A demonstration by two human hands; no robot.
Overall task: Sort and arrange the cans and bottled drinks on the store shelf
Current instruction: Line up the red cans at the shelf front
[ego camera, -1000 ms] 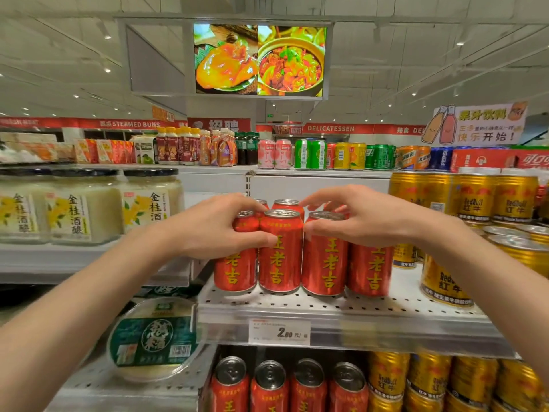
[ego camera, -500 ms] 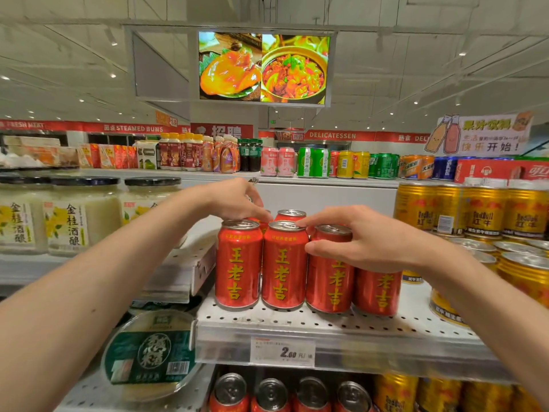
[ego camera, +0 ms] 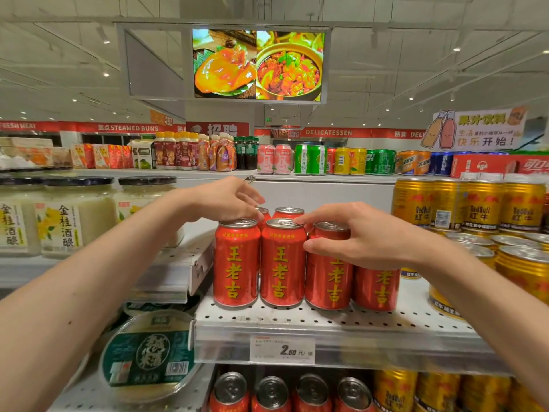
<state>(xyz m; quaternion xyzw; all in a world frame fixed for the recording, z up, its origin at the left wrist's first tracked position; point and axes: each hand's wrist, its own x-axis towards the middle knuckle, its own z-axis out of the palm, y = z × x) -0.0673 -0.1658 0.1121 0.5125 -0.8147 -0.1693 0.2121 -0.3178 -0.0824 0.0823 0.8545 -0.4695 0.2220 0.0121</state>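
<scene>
Four red herbal-tea cans with yellow characters stand in a front row on the white perforated shelf: the leftmost can, the second can, the third can and the fourth can. Two more red cans stand behind them. My left hand arches over the leftmost can, its fingertips pinched on the top of the rear left can. My right hand wraps the top of the third can, thumb on its front, index finger touching the second can's rim.
Gold Red Bull cans crowd the shelf to the right. Large jars of rice wine stand on the left shelf, with a round green-lidded tub below. More red cans and gold cans fill the lower shelf. A price tag hangs on the shelf edge.
My left hand let go of the leftmost can's side and rose to the can tops. The front cans now stand in line, labels forward. My right hand slid down over the third can.
</scene>
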